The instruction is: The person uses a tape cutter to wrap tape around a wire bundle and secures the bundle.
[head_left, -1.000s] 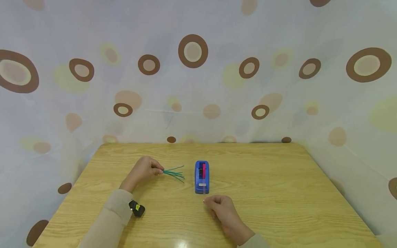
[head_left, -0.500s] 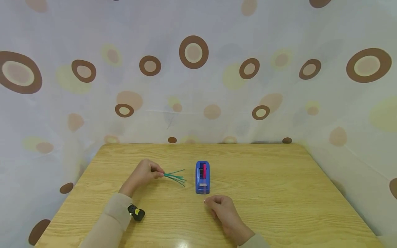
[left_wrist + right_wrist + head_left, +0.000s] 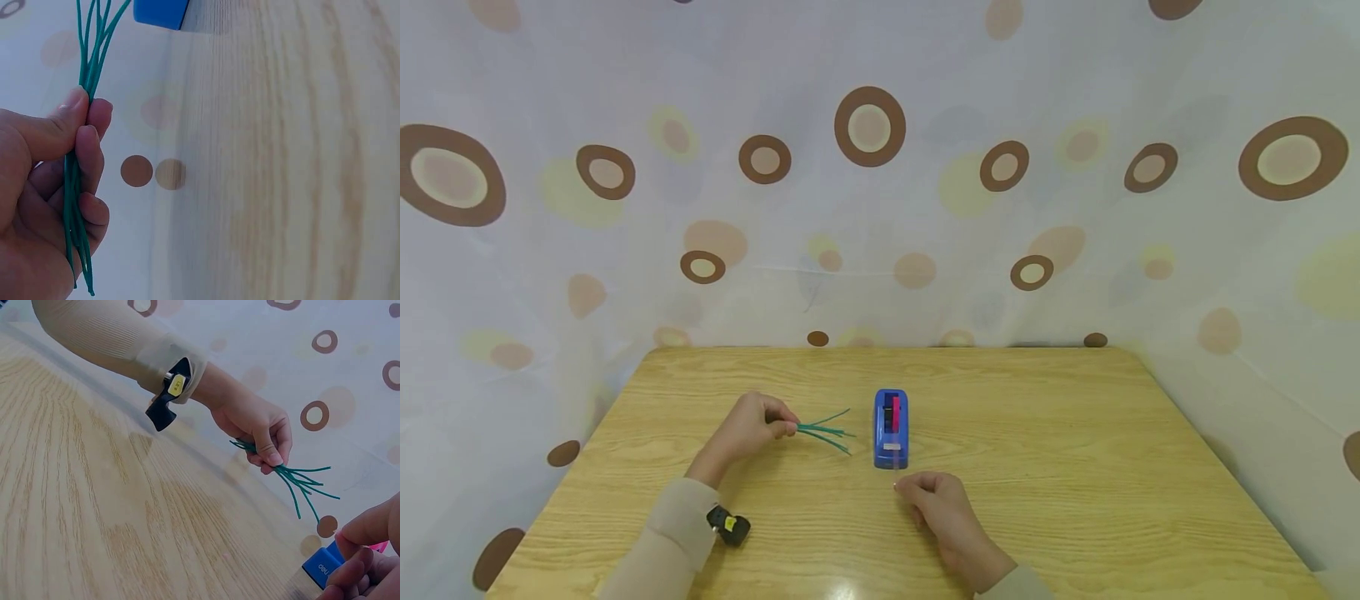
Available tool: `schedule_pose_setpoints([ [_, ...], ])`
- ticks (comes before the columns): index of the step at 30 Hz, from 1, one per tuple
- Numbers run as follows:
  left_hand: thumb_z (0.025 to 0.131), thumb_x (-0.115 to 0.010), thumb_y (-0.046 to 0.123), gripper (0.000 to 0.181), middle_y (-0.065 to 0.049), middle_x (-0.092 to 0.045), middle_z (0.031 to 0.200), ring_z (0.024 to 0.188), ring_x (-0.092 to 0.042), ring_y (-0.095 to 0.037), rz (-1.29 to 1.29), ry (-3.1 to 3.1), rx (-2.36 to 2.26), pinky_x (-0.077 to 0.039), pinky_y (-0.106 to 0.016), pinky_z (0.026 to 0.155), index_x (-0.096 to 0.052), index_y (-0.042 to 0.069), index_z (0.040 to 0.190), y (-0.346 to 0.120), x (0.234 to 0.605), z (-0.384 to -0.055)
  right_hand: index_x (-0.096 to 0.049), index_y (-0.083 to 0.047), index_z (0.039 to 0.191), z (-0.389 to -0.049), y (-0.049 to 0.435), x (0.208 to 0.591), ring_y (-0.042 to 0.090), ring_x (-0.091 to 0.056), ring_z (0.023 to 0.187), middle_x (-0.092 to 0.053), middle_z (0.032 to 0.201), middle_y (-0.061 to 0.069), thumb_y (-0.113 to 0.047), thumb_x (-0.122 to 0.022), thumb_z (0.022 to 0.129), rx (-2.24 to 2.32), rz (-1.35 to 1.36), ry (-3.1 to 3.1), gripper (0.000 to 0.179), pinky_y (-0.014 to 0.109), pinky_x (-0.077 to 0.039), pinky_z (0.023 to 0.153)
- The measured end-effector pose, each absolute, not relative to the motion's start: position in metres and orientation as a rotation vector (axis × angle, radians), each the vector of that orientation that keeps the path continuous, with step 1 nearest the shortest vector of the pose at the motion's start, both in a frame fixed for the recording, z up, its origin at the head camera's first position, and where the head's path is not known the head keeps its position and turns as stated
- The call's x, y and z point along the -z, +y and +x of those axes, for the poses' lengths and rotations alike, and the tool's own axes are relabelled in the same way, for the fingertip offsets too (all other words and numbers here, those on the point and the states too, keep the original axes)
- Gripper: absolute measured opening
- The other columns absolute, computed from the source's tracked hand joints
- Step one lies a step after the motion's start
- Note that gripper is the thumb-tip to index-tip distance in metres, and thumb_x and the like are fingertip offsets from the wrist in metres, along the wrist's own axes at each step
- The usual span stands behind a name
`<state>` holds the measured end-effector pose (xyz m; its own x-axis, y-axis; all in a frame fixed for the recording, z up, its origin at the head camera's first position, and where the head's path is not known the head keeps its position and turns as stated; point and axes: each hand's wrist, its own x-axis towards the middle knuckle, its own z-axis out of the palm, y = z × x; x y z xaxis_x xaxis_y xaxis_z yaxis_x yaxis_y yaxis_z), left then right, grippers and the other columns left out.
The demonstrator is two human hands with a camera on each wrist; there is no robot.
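Note:
My left hand (image 3: pixel 747 429) pinches a bundle of thin green strands (image 3: pixel 90 69), like twist ties, between thumb and fingers. In the left wrist view the strands run along the palm and fan apart above the thumb; in the head view their loose ends point right, towards a blue tape dispenser (image 3: pixel 881 454). This dispenser stands on the table with a pink-red core (image 3: pixel 896 414) in it. In front of it my right hand (image 3: pixel 943 512) pinches the end of a clear tape strip (image 3: pixel 896 469), drawn out from the dispenser's cutter. The strands and dispenser are apart.
The wooden table (image 3: pixel 1037 433) has a light grain and reaches back to a curtain (image 3: pixel 925 208) with brown ringed spots. A black wrist camera (image 3: pixel 730 525) sits on the left sleeve.
My left hand has moved a little nearer to me with the green strands, whose ends have swung slightly lower. The right hand keeps its pinch on the tape and stays in place.

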<state>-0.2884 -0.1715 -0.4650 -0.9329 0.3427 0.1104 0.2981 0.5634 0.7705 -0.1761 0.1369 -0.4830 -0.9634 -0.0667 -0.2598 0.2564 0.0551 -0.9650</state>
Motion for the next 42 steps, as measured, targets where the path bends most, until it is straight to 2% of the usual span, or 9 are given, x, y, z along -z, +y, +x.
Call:
schedule_pose_setpoints([
  [15, 0.090, -0.072, 0.006, 0.007, -0.001, -0.070, 0.077, 0.068, -0.061, -0.016, 0.691, 2.549, -1.397, -0.050, -0.027, 0.058, -0.075, 0.007, 0.083, -0.173, 0.472, -0.280, -0.070, 0.008, 0.099, -0.175, 0.135, 0.479, 0.013, -0.045, 0.061, -0.048, 0.061, -0.001, -0.015, -0.066, 0.094, 2.015, 0.181, 2.092, 0.024, 0.025, -0.039, 0.060],
  [26, 0.089, -0.072, 0.005, 0.006, -0.004, -0.070, 0.078, 0.064, -0.057, -0.015, 0.698, 2.471, -1.410, -0.047, -0.025, 0.053, -0.074, 0.005, 0.083, -0.168, 0.477, -0.277, -0.070, 0.010, 0.098, -0.176, 0.136, 0.478, 0.011, -0.044, 0.059, -0.049, 0.063, -0.002, -0.013, -0.066, 0.093, 2.028, 0.188, 2.092, 0.024, 0.023, -0.040, 0.060],
  [38, 0.089, -0.073, 0.007, 0.005, -0.001, -0.068, 0.075, 0.065, -0.056, -0.011, 0.719, 2.421, -1.408, -0.045, -0.024, 0.057, -0.075, 0.005, 0.085, -0.156, 0.478, -0.268, -0.070, 0.011, 0.097, -0.175, 0.136, 0.476, 0.011, -0.043, 0.059, -0.048, 0.065, -0.002, -0.012, -0.066, 0.093, 2.061, 0.209, 2.071, 0.023, 0.022, -0.038, 0.056],
  [42, 0.090, -0.072, 0.006, 0.006, -0.005, -0.068, 0.073, 0.062, -0.056, -0.011, 0.724, 2.419, -1.421, -0.044, -0.024, 0.055, -0.075, 0.005, 0.084, -0.154, 0.479, -0.266, -0.069, 0.011, 0.096, -0.174, 0.137, 0.474, 0.010, -0.041, 0.057, -0.047, 0.063, -0.002, -0.012, -0.065, 0.094, 2.079, 0.174, 2.045, 0.024, 0.023, -0.037, 0.057],
])
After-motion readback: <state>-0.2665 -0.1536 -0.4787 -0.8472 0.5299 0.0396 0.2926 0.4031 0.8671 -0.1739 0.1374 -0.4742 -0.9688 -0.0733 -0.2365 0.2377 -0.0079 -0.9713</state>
